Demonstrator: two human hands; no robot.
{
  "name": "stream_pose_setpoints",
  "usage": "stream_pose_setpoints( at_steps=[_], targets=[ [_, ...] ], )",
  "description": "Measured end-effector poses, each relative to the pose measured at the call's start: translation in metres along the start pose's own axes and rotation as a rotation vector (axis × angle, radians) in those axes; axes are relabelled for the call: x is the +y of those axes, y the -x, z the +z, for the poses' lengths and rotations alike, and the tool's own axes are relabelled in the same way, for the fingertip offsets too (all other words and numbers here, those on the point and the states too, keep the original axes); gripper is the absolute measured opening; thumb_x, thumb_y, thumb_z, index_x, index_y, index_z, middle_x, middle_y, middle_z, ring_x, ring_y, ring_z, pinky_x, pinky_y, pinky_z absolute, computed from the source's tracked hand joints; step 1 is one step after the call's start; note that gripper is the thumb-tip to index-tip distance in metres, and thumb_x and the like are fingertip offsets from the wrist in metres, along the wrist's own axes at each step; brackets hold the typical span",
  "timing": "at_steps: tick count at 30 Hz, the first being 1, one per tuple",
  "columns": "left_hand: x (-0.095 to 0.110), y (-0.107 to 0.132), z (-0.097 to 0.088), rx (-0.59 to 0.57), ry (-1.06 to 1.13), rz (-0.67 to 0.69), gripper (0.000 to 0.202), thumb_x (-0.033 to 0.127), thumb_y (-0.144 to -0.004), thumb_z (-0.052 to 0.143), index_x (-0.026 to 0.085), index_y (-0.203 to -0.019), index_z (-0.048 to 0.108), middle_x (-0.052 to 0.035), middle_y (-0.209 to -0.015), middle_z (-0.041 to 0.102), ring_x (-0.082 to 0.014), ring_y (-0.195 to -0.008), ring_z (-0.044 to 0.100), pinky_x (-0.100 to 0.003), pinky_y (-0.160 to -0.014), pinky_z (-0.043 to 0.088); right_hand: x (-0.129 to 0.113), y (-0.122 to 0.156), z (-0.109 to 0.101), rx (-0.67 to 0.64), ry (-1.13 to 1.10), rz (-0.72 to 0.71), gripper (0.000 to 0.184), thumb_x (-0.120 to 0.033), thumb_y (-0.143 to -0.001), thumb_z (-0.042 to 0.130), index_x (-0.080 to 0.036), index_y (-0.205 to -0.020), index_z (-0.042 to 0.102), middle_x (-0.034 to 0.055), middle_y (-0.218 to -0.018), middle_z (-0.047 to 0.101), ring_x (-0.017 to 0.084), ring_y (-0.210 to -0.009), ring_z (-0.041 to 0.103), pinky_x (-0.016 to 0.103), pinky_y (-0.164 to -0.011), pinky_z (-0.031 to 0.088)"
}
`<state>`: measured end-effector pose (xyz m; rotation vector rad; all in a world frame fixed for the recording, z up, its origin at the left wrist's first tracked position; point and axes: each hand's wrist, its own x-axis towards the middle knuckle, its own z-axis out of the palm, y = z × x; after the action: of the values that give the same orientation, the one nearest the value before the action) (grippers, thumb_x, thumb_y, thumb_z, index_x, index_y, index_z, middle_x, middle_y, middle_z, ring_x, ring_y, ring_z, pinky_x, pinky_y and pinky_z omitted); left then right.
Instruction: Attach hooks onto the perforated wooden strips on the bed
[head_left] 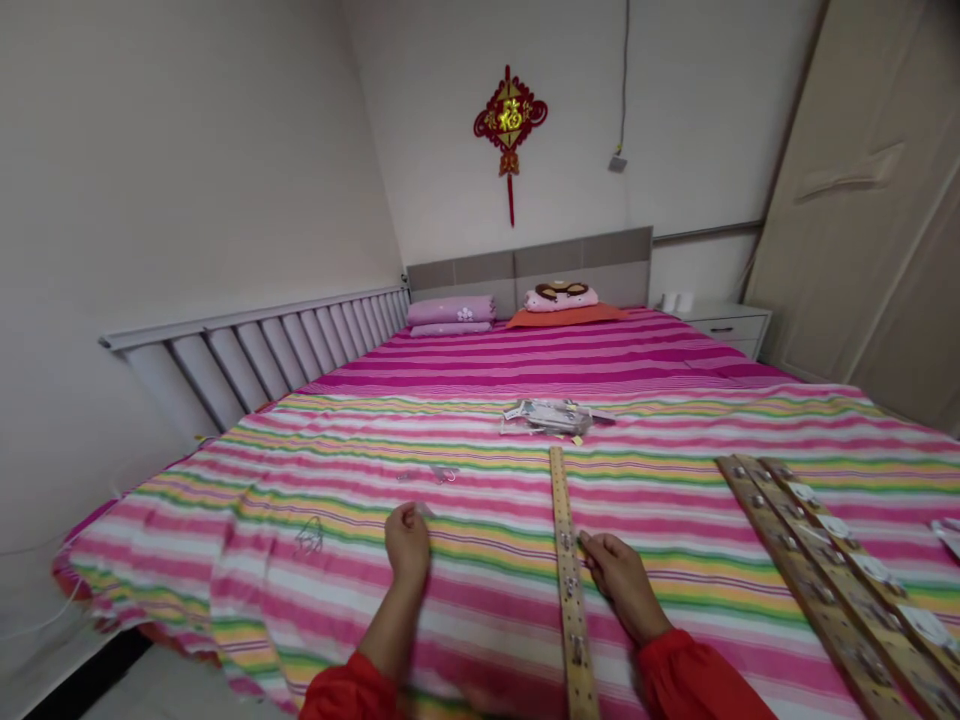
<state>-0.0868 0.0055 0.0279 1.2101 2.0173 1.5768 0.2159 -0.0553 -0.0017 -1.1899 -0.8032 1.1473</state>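
The sheet (487,640) runs in bands of pink, white, yellow and green, crossed by thin purple lines. On the sheet's middle, the long strip (559,495) is light tan with silvery fittings (577,648); on its right side, the browner strips (806,570) carry white discs (874,567). At its near edge, the left sleeve (352,690) and right sleeve (697,680) are plain red. Beyond it, the bedspread (540,355) is striped magenta and paler pink, one folded bundle (431,312) is lilac with white flowers, the headboard (581,260) grey-beige, the wall hanging (510,112) red and gold.
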Motion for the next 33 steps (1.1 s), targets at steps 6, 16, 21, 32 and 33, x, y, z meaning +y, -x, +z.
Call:
stream_pose_setpoints(
  at_steps=[6, 16, 21, 32, 33],
  targets=[
    [-0.007, -0.023, 0.0, -0.022, -0.111, -0.019, 0.018, 0.016, -0.065, 0.059, 0.014, -0.08, 0.069, -0.0123, -0.083, 0.067, -0.0259, -0.084, 0.063, -0.035, -0.079, 0.046, 0.001, -0.001, 0.0, 0.013, 0.0, -0.021, 0.049, -0.062, -0.059, 0.07, -0.021, -0.048, 0.046, -0.0107, -0.03, 0.03, 0.005, -0.029, 0.022, 0.021, -0.034, 0.01],
    [-0.002, -0.005, -0.003, -0.041, 0.098, -0.023, 0.018, 0.028, -0.069, 0.059, 0.015, -0.078, 0.068, -0.0059, -0.071, 0.07, -0.0203, -0.071, 0.065, -0.029, -0.066, 0.049, 0.0, 0.001, -0.001, -0.007, -0.062, 0.002, 0.048, -0.059, -0.061, 0.071, -0.021, -0.05, 0.046, -0.0113, -0.03, 0.03, 0.004, -0.029, 0.02, 0.02, -0.035, 0.009],
    [0.018, 0.038, 0.001, -0.189, 0.617, -0.233, 0.031, 0.03, -0.059, 0.074, 0.013, -0.084, 0.068, -0.0058, -0.078, 0.072, -0.0157, -0.073, 0.067, -0.024, -0.068, 0.051, -0.004, 0.004, -0.001, -0.009, -0.089, -0.009, 0.047, -0.059, -0.061, 0.071, -0.02, -0.05, 0.046, -0.0107, -0.03, 0.032, 0.003, -0.029, 0.021, 0.02, -0.034, 0.009],
    [0.082, 0.128, -0.018, -0.489, 0.882, -0.726, 0.012, 0.009, -0.071, 0.07, 0.014, -0.082, 0.067, -0.0037, -0.072, 0.072, -0.0085, -0.063, 0.067, -0.013, -0.053, 0.049, -0.013, 0.011, -0.003, 0.048, -0.143, -0.05, 0.046, -0.06, -0.058, 0.071, -0.019, -0.052, 0.051, -0.0083, -0.031, 0.038, 0.005, -0.029, 0.028, 0.02, -0.034, 0.016],
    [0.084, 0.132, -0.02, -0.505, 0.869, -0.734, 0.012, 0.009, -0.07, 0.071, 0.014, -0.08, 0.066, -0.004, -0.071, 0.072, -0.0091, -0.062, 0.067, -0.014, -0.054, 0.049, -0.014, 0.013, -0.004, 0.059, -0.144, -0.054, 0.045, -0.059, -0.059, 0.071, -0.019, -0.052, 0.051, -0.0081, -0.032, 0.039, 0.005, -0.03, 0.029, 0.02, -0.034, 0.017]
  ],
)
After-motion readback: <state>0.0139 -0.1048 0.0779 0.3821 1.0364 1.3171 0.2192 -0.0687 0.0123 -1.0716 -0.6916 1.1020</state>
